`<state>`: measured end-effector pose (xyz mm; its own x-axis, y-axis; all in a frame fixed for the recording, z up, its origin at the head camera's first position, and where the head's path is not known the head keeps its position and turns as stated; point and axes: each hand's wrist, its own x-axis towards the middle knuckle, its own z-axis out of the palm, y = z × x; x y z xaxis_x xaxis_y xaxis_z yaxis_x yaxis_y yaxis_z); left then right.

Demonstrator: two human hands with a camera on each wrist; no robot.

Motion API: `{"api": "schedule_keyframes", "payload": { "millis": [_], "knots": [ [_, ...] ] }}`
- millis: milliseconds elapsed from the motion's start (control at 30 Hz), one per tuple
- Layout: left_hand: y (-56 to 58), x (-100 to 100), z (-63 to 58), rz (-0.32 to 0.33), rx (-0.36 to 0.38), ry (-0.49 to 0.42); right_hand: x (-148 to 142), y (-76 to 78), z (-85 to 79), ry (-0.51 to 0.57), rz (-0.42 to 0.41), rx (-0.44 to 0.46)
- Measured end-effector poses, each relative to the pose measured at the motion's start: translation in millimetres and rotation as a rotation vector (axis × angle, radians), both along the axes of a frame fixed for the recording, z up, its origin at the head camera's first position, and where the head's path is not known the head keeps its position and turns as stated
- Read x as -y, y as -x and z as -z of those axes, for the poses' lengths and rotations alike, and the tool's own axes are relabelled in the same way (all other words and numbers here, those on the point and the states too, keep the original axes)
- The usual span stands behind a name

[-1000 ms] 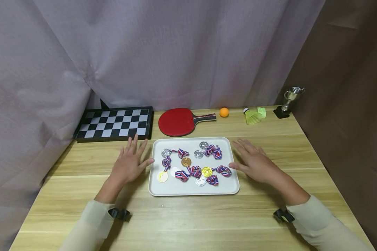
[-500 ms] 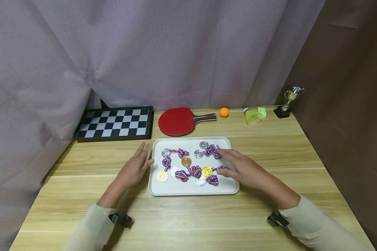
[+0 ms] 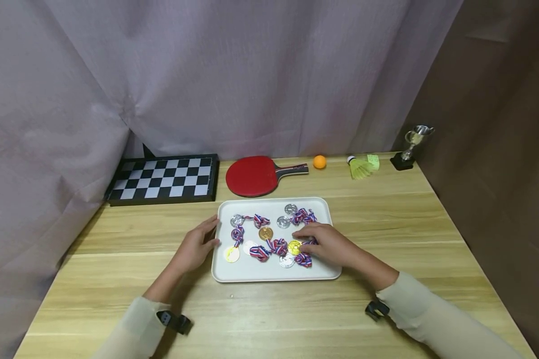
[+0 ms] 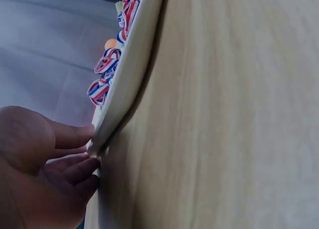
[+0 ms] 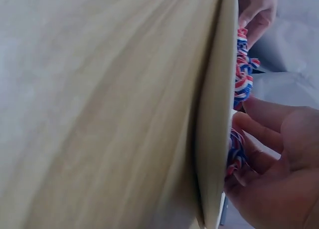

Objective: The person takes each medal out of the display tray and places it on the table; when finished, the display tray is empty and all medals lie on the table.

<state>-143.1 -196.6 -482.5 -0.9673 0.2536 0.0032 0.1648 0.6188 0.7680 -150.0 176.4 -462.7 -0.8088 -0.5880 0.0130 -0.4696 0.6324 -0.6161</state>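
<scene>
A white rectangular tray (image 3: 251, 274) holds several medals with red, white and blue ribbons. My left hand (image 3: 195, 249) is at the tray's left rim. In the left wrist view its thumb (image 4: 75, 135) lies on the rim, and the bent fingers meet the edge below. Over the tray's right part, my right hand (image 3: 328, 244) has thumb and forefinger at the rim of a shiny gold medal (image 3: 293, 247). In the right wrist view, thumb and fingertips come close together there, and a knotted ribbon (image 5: 236, 151) lies under the hand. That hand covers part of the ribbons.
Behind the tray lie a black-and-white chessboard (image 3: 163, 178), a red table tennis bat (image 3: 251, 177), an orange ball (image 3: 319, 162) and a yellow-green shuttlecock (image 3: 360, 168). A small silver trophy (image 3: 414, 144) stands at the back right corner. Curtains (image 3: 269, 75) rise behind the table.
My right hand has moved left from beside the tray to the gold medal. My left hand's spread fingers have drawn together and bent at the tray's left rim.
</scene>
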Motion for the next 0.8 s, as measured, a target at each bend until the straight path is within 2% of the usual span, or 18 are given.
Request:
{"api": "schedule_keyframes", "payload": {
  "millis": [200,467,633,800],
  "knots": [
    [3.5,4.4,2.1,0.025,0.031,-0.035,3.7,4.8,5.3,0.032,0.011,-0.014],
    [-1.2,7.6,2.9,-0.001,0.11,-0.028,8.1,4.5,8.6,0.017,-0.008,0.003],
    [-1.6,7.4,2.7,-0.005,0.105,-0.023,8.1,3.0,6.9,0.037,0.005,0.02],
    [0.5,7.5,1.7,0.006,0.105,-0.025,6.4,0.8,4.1,0.099,0.031,0.082]
  ]
}}
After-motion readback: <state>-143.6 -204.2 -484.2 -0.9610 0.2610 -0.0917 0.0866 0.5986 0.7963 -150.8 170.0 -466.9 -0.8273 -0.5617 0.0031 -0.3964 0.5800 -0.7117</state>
